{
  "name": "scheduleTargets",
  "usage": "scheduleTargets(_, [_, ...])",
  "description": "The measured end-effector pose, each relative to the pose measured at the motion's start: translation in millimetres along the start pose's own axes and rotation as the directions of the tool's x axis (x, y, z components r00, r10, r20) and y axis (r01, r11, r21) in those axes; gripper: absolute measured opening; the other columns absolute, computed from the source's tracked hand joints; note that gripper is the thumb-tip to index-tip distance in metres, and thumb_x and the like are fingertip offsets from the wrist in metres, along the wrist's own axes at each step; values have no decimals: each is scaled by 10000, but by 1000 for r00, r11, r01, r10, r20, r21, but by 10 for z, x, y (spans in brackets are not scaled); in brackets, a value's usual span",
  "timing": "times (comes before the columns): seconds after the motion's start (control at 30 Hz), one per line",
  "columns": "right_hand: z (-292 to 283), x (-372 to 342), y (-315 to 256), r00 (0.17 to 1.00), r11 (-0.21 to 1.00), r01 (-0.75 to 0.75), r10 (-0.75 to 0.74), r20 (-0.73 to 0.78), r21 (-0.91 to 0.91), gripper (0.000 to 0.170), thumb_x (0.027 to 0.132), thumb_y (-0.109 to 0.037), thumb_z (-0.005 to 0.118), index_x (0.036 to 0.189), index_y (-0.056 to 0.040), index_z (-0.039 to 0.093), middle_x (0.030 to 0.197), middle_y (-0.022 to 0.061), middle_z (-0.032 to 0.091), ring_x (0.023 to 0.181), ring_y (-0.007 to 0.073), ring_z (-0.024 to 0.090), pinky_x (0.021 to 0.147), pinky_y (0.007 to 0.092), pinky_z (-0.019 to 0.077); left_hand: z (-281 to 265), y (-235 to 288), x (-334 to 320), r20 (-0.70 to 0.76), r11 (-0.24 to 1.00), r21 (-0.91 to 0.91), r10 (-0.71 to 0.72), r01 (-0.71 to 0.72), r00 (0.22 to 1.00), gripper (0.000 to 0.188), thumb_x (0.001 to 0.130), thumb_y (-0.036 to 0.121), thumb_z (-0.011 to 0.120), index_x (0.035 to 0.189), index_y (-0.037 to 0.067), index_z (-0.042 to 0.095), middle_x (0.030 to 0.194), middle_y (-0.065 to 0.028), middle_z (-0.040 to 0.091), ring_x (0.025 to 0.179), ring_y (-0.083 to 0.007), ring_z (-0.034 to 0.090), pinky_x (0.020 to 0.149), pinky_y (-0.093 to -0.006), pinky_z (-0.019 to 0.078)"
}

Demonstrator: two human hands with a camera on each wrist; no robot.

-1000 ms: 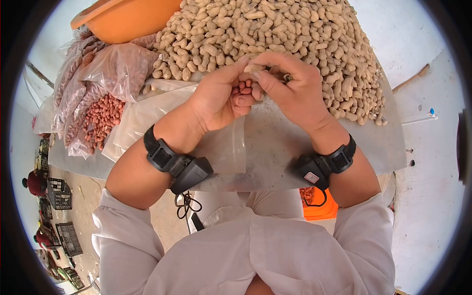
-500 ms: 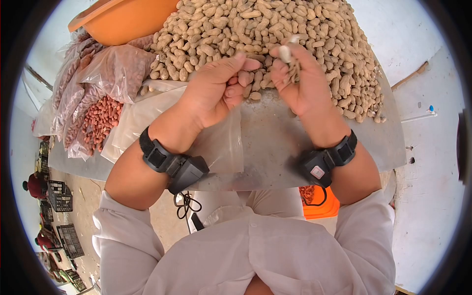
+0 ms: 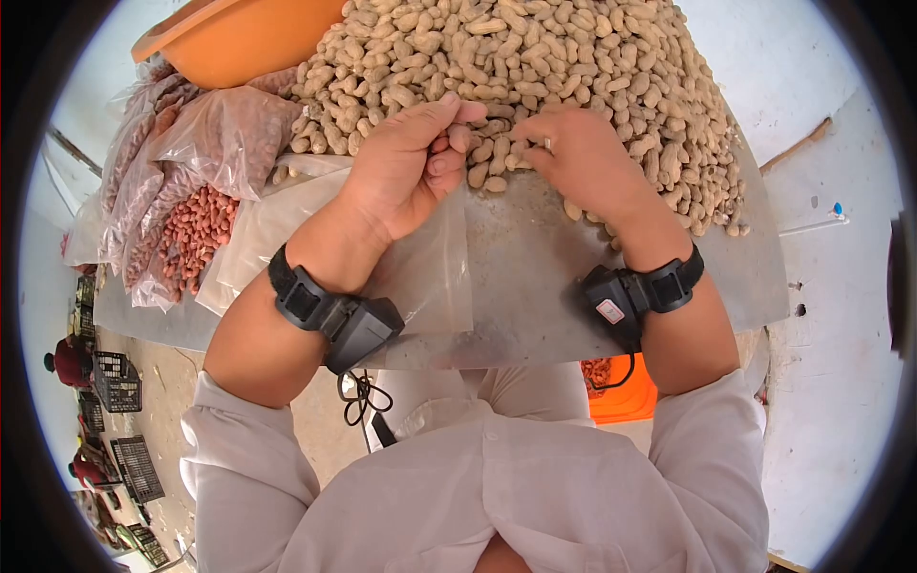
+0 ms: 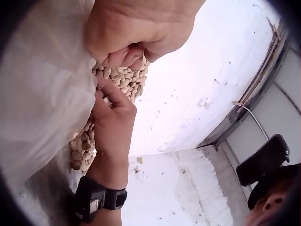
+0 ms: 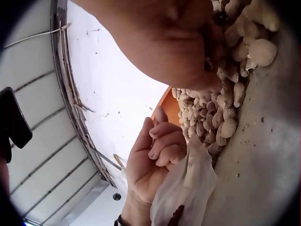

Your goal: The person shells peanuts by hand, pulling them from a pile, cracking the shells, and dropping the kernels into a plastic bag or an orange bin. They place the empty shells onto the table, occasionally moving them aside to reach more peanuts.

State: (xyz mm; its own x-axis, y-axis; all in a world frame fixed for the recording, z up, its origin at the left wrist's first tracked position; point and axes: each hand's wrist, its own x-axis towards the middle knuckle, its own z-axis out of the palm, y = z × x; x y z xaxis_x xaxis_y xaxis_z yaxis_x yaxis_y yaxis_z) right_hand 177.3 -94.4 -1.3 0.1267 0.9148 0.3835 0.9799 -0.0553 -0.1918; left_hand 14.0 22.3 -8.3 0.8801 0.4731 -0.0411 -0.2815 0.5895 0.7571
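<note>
My left hand (image 3: 401, 167) has its fingers curled in over red peanut kernels (image 3: 440, 144), only partly showing, in front of the peanut pile. To its right, my right hand (image 3: 583, 158), with a ring on one finger, reaches palm down to the near edge of the heap of unshelled peanuts (image 3: 535, 57). Its fingertips are among the peanuts, and I cannot tell whether they pinch one. In the right wrist view the right hand (image 5: 160, 42) covers its own fingers, while the left hand (image 5: 155, 162) shows bent fingers behind a piece of clear plastic (image 5: 188, 188).
Red kernels (image 3: 201, 234) lie by plastic bags (image 3: 234, 134) on the left, with an orange basin (image 3: 258, 43) behind. A flat clear plastic bag (image 3: 430, 286) covers part of the metal table (image 3: 535, 315). Below the table edge stands an orange container (image 3: 630, 396); crates (image 3: 134, 463) are on the floor.
The hands have come apart from working together. My right hand, which held pale shells half a second ago, has turned palm down onto the peanuts. My left hand has shifted slightly left.
</note>
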Motion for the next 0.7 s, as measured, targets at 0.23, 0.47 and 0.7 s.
scheduleTargets(0.23, [50, 30, -82, 998, 983, -19, 28, 47, -180, 162, 751, -52, 543, 866, -61, 656, 856, 130, 618, 816, 313, 602, 722, 393, 485, 4, -16, -4, 20, 1000, 30, -1, 0, 1000, 206, 911, 176, 521, 956, -12, 592, 665, 7, 511, 513, -45, 365, 441, -161, 313])
scheduleTargets(0.47, [-38, 24, -67, 994, 887, -88, 105, -14, 453, 194, 731, -172, 670, 831, -15, 616, 741, 110, 607, 691, 241, 584, 622, 328, 455, 6, -43, -2, 11, 981, 176, 75, -76, 997, 222, 884, 120, 560, 1050, -27, 569, 739, 3, 545, 533, -41, 368, 449, -163, 295])
scheduleTargets(0.7, [-103, -22, -280, 970, 724, -222, 233, 72, 653, 248, 755, -196, 672, 874, 17, 627, 724, 92, 632, 626, 118, 554, 582, 272, 447, 73, -104, -38, 57, 870, 439, 222, -224, 973, 157, 841, 92, 621, 965, -4, 619, 753, 20, 572, 594, -28, 444, 509, -161, 348])
